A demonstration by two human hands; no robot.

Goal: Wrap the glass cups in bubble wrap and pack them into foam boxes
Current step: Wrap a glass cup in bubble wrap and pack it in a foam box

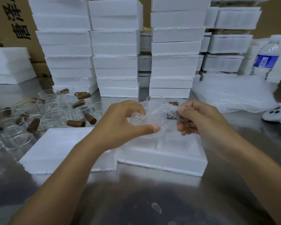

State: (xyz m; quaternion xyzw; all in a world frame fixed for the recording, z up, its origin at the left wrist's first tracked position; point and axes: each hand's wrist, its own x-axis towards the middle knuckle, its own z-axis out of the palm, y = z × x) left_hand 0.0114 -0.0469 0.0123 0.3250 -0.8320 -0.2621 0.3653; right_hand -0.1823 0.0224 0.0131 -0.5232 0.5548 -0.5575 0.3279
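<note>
A glass cup with a brown handle, half covered in bubble wrap [154, 114], hangs above the open foam box [162, 159] at the centre. My left hand [126, 122] grips the wrapped cup from the left, thumb under it. The wrap's right edge is pinched by my right hand [199, 117]. Several bare glass cups [55, 109] with brown handles lie on the metal table at the left. A foam lid [63, 148] lies flat beside the open box.
Tall stacks of closed foam boxes [115, 51] line the back. A pile of bubble wrap sheets [234, 93] sits at the right, with a water bottle [266, 57] behind it and a white controller [276, 116] at the right edge. Cardboard cartons [11, 21] stand at the back left.
</note>
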